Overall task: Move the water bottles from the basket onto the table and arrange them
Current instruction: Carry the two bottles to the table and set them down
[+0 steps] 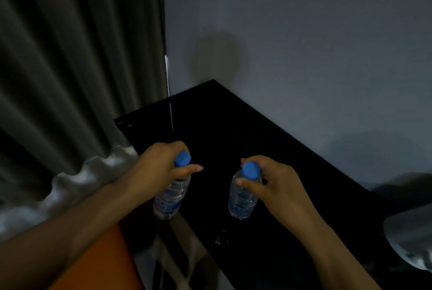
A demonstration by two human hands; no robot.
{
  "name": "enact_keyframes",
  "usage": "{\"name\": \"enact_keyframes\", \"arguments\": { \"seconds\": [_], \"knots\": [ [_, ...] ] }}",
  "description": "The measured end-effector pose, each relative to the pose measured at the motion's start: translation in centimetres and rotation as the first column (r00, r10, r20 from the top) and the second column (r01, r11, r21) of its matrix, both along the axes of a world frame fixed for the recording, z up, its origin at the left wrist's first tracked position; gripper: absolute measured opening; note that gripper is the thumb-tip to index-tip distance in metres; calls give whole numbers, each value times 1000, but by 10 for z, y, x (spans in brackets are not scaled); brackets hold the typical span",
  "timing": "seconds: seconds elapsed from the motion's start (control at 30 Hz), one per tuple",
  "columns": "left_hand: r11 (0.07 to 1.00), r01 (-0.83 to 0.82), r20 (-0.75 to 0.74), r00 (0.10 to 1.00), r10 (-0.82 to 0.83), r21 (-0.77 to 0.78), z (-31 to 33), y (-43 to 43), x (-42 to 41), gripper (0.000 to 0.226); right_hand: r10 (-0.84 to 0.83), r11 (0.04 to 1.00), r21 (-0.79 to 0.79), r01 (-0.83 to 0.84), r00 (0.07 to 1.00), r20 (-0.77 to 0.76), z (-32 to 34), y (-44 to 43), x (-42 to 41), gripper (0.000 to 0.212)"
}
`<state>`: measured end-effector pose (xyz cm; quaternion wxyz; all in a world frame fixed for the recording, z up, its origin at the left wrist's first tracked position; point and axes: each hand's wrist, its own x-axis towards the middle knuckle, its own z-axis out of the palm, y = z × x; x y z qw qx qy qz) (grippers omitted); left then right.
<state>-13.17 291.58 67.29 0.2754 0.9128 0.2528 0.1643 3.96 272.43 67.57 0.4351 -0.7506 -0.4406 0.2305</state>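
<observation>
As hands (159, 168) (273, 186) curl, each grips a bottle (170, 198) (243, 200).

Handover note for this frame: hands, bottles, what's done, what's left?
Left hand grips the left bottle at its neck.
Right hand pinches the right bottle at its blue cap.
Both bottles are upright and apart over the black table, the left one near its edge; contact with the surface is unclear. No basket is identifiable.
Done: two bottles brought to the table.
Left: probably set both down, release, align them, then check for more.
</observation>
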Motion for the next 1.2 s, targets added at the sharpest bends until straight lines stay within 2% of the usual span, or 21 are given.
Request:
{"name": "enact_keyframes", "arguments": {
  "seconds": [0.17,0.3,0.6,0.83,1.0,1.2],
  "knots": [
    [998,-29,-19,999,28,-53,-23,35,22,31,-18,1000,-20,19,1000,23,-8,21,20,23],
    [990,14,57,998,-6,-143,-40,62,35,23,-6,999,-42,7,999,47,-16,43,28,27],
    [974,60,58,997,-48,-217,-69,139,63,22,-36,995,-92,37,999,13,-32,107,32,22],
    [977,4,85,996,15,-214,-89,196,89,20,-69,982,-172,75,997,37,-48,164,37,21],
    [976,-15,107,993,39,-216,-107,227,100,21,-77,980,-186,73,997,-12,-58,196,41,20],
    [943,-6,168,984,65,-332,-125,252,106,16,-61,985,-160,63,998,19,-67,229,50,23]
  ]
}}
